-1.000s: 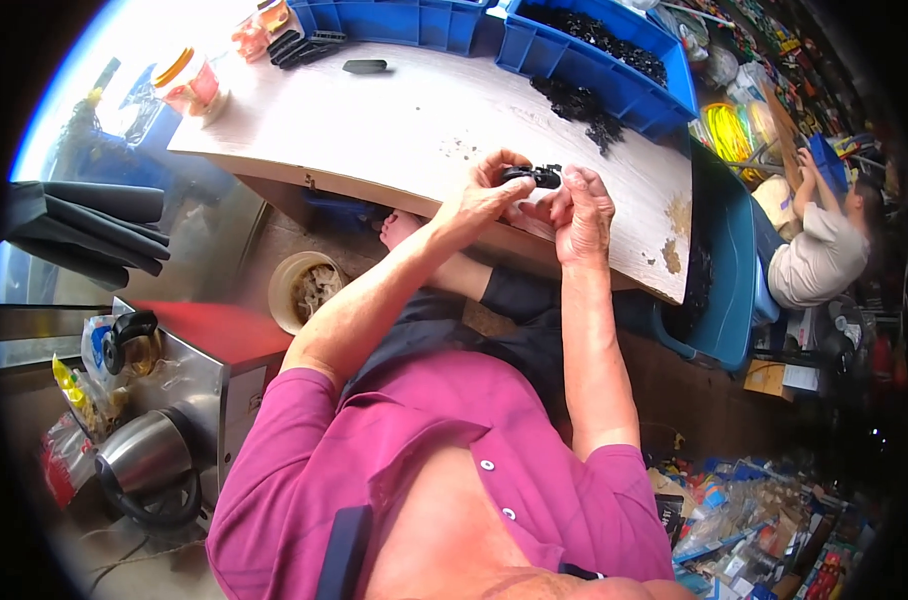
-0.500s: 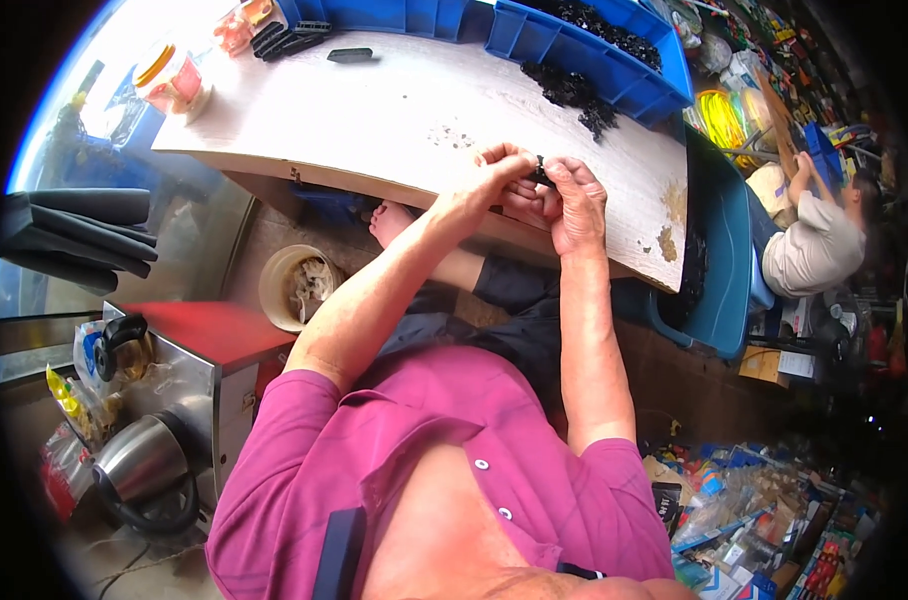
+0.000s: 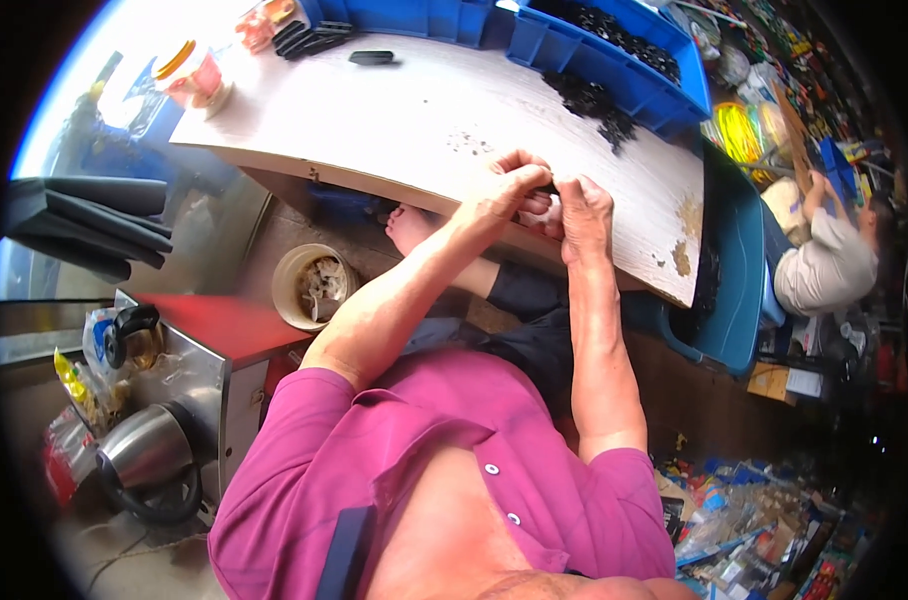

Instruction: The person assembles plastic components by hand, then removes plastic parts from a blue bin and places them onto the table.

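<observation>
My left hand (image 3: 509,190) and my right hand (image 3: 582,215) meet over the front edge of the pale table (image 3: 374,110). Between their pinched fingertips sits a small black piece (image 3: 548,188), mostly covered by the fingers, so its kind does not show. Both hands are closed on it. Loose small black parts (image 3: 592,105) lie in a heap beyond my right hand, beside a blue bin (image 3: 614,85) that holds more of them. Farther left on the table are a single dark oblong piece (image 3: 372,58) and a group of similar pieces (image 3: 312,40).
A jar (image 3: 189,78) with an orange lid stands at the table's left end. To the right is a teal tub (image 3: 734,260); a person (image 3: 824,260) works beyond it. A bucket (image 3: 312,288) stands on the floor near a red-topped cabinet (image 3: 209,325) and a metal kettle (image 3: 146,455).
The whole view has shifted slightly, so things sit a little farther right and lower. My hands stay together at the table edge, and the black piece is now more hidden by my fingers.
</observation>
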`<state>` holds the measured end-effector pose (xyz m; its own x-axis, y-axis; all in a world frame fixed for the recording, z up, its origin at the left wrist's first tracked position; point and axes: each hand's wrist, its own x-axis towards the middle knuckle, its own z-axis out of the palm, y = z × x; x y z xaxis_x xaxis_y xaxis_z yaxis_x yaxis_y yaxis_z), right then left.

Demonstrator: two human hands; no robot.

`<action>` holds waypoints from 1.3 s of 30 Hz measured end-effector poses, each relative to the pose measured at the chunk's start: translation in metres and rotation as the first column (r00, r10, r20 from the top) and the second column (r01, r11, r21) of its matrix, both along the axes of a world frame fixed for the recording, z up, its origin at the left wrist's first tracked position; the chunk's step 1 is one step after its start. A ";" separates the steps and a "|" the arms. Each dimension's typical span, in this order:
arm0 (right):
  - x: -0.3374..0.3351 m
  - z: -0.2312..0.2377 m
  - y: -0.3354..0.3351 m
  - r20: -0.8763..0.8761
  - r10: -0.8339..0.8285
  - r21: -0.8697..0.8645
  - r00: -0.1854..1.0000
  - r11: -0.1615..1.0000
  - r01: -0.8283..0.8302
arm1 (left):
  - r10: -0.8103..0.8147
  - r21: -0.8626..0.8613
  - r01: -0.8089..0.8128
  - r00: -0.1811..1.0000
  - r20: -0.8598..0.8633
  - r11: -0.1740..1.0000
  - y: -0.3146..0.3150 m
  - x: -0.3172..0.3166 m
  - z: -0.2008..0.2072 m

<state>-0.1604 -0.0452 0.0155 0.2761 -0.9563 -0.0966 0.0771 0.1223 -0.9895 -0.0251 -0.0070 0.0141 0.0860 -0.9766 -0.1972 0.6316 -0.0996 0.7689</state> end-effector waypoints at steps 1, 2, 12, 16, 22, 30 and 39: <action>-0.002 -0.004 -0.001 -0.038 -0.025 -0.043 0.999 0.999 0.023 | -0.020 0.010 0.020 1.000 0.002 1.000 0.001 0.000 0.002; -0.004 -0.008 -0.002 0.003 -0.022 -0.064 1.000 0.998 0.022 | -0.054 -0.015 0.055 0.998 0.036 0.998 0.000 0.000 0.000; -0.081 0.005 -0.039 0.200 -0.476 0.288 0.857 0.864 0.413 | 0.222 -0.439 -0.223 -0.618 0.754 0.870 -0.074 0.204 -0.032; -0.110 0.025 -0.051 0.083 -0.793 0.260 0.603 0.602 0.755 | 0.197 -0.387 -0.171 -0.639 0.744 0.906 -0.086 0.261 -0.042; -0.101 0.011 -0.071 -0.084 -0.635 0.149 0.768 0.754 0.639 | 0.362 -0.469 -0.022 -0.604 0.710 0.883 -0.100 0.259 -0.045; -0.051 0.010 -0.105 -0.470 -0.369 0.054 0.802 0.895 0.444 | 0.438 -0.373 0.242 -0.343 0.831 0.896 -0.090 0.176 -0.037; -0.037 0.008 -0.116 -0.768 -0.342 -0.194 0.541 0.930 0.312 | 0.693 -0.728 0.091 -0.405 0.596 0.679 -0.080 0.164 -0.021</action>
